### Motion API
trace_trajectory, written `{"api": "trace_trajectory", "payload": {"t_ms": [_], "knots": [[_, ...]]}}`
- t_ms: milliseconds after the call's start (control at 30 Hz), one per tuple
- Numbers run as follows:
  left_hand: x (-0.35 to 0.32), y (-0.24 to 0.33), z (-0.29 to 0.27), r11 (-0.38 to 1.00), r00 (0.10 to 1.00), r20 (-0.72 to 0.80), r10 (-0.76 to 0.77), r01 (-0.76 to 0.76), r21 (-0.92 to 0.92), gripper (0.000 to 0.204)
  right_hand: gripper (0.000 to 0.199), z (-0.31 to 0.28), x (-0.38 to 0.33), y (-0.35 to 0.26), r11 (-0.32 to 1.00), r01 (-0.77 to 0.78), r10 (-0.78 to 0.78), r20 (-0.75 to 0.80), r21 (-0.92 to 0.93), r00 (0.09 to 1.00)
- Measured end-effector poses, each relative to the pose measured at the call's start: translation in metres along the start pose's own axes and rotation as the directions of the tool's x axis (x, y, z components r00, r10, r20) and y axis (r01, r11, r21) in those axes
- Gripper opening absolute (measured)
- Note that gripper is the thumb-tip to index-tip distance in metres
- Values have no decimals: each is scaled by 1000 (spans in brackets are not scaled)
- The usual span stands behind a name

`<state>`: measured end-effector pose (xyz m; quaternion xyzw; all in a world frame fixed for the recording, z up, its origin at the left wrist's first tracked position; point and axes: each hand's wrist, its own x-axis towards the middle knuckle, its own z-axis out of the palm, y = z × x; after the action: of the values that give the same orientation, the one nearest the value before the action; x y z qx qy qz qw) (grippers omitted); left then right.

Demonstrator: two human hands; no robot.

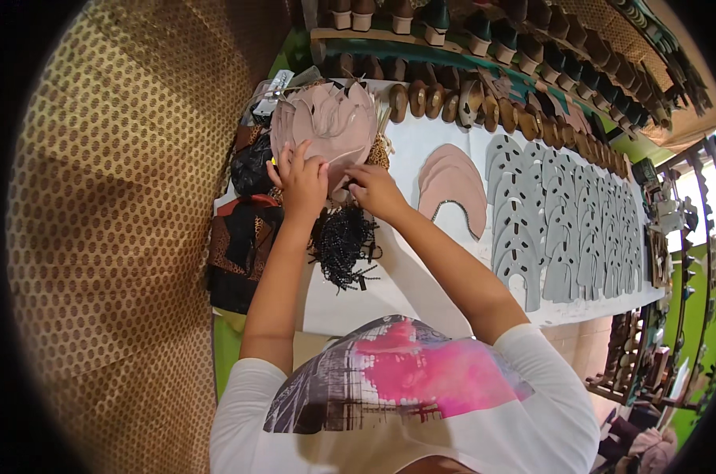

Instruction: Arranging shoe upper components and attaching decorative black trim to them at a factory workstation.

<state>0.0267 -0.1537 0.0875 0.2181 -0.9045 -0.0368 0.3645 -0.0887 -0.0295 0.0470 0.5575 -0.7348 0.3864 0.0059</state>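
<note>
A heap of pale pink shoe upper pieces (326,118) lies at the far left of the white table. My left hand (301,182) rests on the heap's near part with its fingers apart. Close beside it, my right hand (373,189) has its fingers bent together at the near edge of a pink piece; a small dark bit shows between them, too small to name. Just below both hands lies a tangled bunch of black beaded strips (343,253). To the right, a stack of curved pink uppers (450,186) has a dark beaded trim along its inner edge.
Overlapping rows of grey shoe uppers (520,225) cover the right of the white table (401,265). Brown shoe lasts (434,100) line its back, below a shelf (389,35) of shoes. Dark and leopard-print material (243,245) sits at the left, beside a patterned curtain (121,229).
</note>
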Motion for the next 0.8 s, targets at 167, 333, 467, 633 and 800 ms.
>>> {"api": "trace_trajectory", "payload": {"t_ms": [167, 333, 467, 633, 800], "knots": [[24, -12, -6, 1000, 1000, 13, -23, 23, 20, 9, 51, 24, 25, -4, 936, 145, -107, 132, -320, 985], [64, -24, -24, 1000, 992, -123, -20, 20, 3, 7, 60, 33, 27, -14, 917, 43, 59, 242, -397, 969], [96, -10, -42, 998, 981, -191, 43, -32, 60, 9, 64, 28, 31, -1, 907, 40, 100, 305, -420, 947], [126, 2, -65, 991, 939, -320, 125, -105, 78, 6, 59, 25, 31, 6, 930, 125, -14, 307, -345, 952], [136, 27, -86, 961, 897, -360, 255, -277, -8, 7, 35, 12, 38, 15, 988, -131, 114, 201, 75, 973]]}}
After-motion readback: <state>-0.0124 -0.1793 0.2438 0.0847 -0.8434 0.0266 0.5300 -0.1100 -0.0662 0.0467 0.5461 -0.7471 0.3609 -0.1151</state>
